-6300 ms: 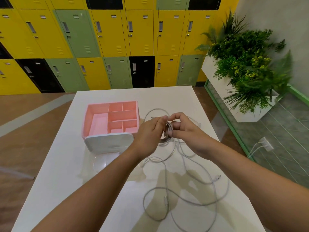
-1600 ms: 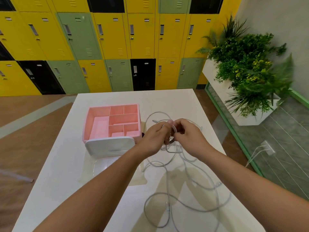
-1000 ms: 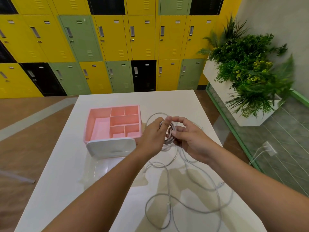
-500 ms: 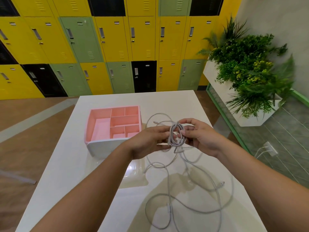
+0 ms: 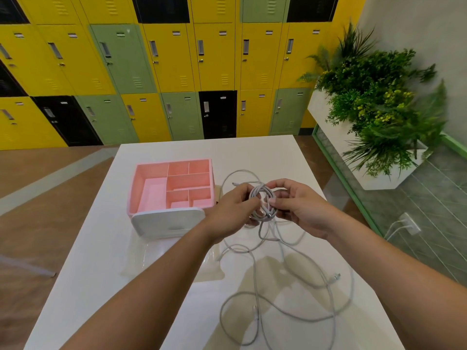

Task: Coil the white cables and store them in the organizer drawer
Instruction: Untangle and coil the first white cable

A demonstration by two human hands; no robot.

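Note:
A small coil of white cable (image 5: 262,202) hangs between my two hands above the white table (image 5: 101,261). My left hand (image 5: 232,210) pinches its left side and my right hand (image 5: 295,205) grips its right side. Loose white cables (image 5: 290,306) sprawl in loops on the table below and nearer me; one tail drops from the coil. The pink organizer drawer (image 5: 174,188), with several compartments and a white front, sits just left of my left hand.
A wall of yellow, green and black lockers (image 5: 177,66) stands beyond the table. A white planter with green plants (image 5: 374,117) is at the right. A wall socket with white plugs (image 5: 406,223) lies on the right floor edge.
Over the earlier frames the coil between my hands has grown tighter and rounder. In the last half second my hands shifted slightly; the coil now faces the camera.

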